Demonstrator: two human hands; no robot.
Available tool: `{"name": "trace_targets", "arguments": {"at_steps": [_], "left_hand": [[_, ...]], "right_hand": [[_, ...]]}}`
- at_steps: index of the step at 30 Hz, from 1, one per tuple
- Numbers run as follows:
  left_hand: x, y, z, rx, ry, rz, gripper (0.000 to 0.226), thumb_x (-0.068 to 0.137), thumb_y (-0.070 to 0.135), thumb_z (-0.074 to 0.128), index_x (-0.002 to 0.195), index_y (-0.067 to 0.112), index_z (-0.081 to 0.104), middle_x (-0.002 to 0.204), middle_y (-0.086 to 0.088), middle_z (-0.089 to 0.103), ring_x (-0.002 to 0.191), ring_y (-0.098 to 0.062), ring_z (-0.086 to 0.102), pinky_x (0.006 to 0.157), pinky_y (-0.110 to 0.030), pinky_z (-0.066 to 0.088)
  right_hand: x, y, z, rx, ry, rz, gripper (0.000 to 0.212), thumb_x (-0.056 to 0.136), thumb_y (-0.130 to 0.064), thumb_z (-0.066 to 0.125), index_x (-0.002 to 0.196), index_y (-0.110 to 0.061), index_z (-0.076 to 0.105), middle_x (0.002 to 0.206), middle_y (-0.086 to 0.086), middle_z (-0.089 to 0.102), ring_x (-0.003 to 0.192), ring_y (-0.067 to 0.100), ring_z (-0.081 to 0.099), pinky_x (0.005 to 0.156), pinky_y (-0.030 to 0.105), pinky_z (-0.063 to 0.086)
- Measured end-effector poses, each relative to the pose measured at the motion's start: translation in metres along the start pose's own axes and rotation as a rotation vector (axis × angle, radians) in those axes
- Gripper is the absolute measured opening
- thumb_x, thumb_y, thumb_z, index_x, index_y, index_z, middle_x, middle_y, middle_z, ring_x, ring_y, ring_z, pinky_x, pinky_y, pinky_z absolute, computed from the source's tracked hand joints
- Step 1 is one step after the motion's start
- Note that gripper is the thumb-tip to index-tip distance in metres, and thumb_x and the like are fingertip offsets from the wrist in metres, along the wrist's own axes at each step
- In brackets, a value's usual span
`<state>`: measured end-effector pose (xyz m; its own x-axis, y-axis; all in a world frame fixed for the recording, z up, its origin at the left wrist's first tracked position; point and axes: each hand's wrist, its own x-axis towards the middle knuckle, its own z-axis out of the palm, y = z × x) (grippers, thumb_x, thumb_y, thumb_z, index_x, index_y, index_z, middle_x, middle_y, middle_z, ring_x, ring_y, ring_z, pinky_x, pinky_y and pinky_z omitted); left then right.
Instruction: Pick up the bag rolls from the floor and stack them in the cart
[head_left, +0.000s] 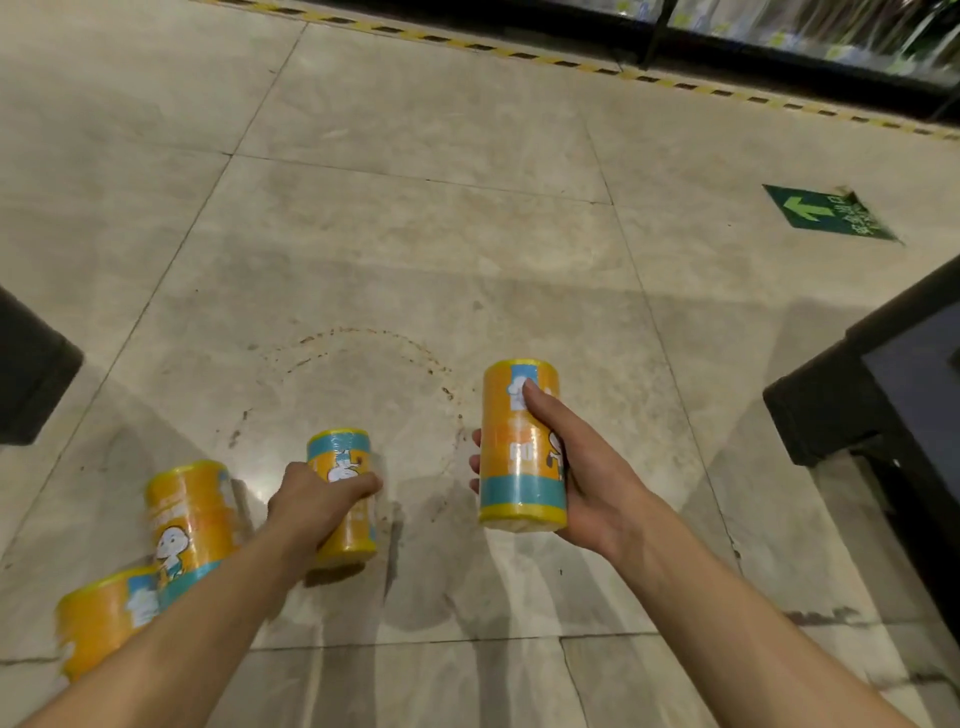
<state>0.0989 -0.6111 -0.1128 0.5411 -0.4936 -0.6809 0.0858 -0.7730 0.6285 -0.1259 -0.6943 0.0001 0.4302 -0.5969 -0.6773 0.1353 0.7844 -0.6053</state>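
Observation:
Several orange and yellow bag rolls with blue bands and a cartoon label are in view. My right hand (576, 467) grips one roll (519, 447) upright, lifted above the tiled floor. My left hand (317, 501) grips a second roll (345, 499) at lower centre; it stands upright at floor level. Two more rolls stay on the floor at lower left: one upright (189, 514) and one lying beside my left forearm (104, 618). A dark frame (852, 410) at the right edge may be the cart; I cannot tell for sure.
Beige floor tiles (415, 234) stretch ahead. A green arrow sticker (826, 213) lies on the floor at right. Yellow-black hazard tape (571, 62) runs along dark shelving at the top. A dark object (31, 374) sits at the left edge.

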Motion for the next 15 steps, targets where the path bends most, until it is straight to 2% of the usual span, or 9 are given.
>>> {"name": "trace_targets", "arguments": {"at_steps": [1, 3, 7, 11, 15], "left_hand": [[0.0, 0.001, -0.001, -0.058, -0.051, 0.02, 0.094, 0.037, 0.048, 0.086, 0.118, 0.011, 0.056, 0.108, -0.018, 0.068, 0.084, -0.033, 0.071, 0.065, -0.042, 0.061], [-0.007, 0.01, -0.002, -0.198, -0.157, 0.066, 0.089, 0.038, 0.041, 0.084, 0.118, 0.011, 0.056, 0.107, -0.02, 0.068, 0.078, -0.03, 0.071, 0.057, -0.037, 0.058], [-0.033, 0.041, -0.01, -0.409, -0.305, 0.164, 0.066, 0.056, 0.027, 0.077, 0.117, 0.019, 0.053, 0.109, -0.014, 0.067, 0.084, -0.028, 0.069, 0.071, -0.043, 0.061], [-0.058, 0.067, -0.029, -0.467, -0.469, 0.212, 0.09, 0.046, 0.033, 0.083, 0.13, 0.015, 0.056, 0.12, -0.019, 0.07, 0.093, -0.03, 0.071, 0.079, -0.045, 0.06], [-0.092, 0.092, -0.052, -0.523, -0.528, 0.27, 0.086, 0.046, 0.038, 0.084, 0.125, 0.01, 0.061, 0.111, -0.019, 0.073, 0.087, -0.027, 0.072, 0.078, -0.045, 0.062]], "right_hand": [[0.0, 0.0, 0.0, 0.003, 0.002, -0.003, 0.061, 0.072, -0.04, 0.079, 0.122, -0.009, 0.067, 0.105, 0.018, 0.074, 0.086, 0.034, 0.073, 0.095, 0.051, 0.054], [0.001, 0.001, 0.001, 0.0, 0.005, -0.014, 0.058, 0.072, -0.039, 0.079, 0.119, -0.009, 0.067, 0.105, 0.018, 0.074, 0.087, 0.033, 0.073, 0.092, 0.05, 0.055], [0.002, 0.004, 0.007, -0.006, 0.004, -0.043, 0.051, 0.071, -0.038, 0.077, 0.113, -0.01, 0.069, 0.102, 0.016, 0.075, 0.087, 0.031, 0.071, 0.087, 0.046, 0.057], [-0.002, 0.003, 0.017, 0.027, -0.003, -0.059, 0.059, 0.069, -0.038, 0.078, 0.119, -0.01, 0.067, 0.102, 0.017, 0.075, 0.083, 0.03, 0.072, 0.08, 0.043, 0.059], [-0.014, -0.01, 0.04, 0.022, -0.043, -0.091, 0.061, 0.067, -0.037, 0.078, 0.121, -0.01, 0.066, 0.101, 0.017, 0.076, 0.081, 0.03, 0.073, 0.078, 0.042, 0.06]]}}
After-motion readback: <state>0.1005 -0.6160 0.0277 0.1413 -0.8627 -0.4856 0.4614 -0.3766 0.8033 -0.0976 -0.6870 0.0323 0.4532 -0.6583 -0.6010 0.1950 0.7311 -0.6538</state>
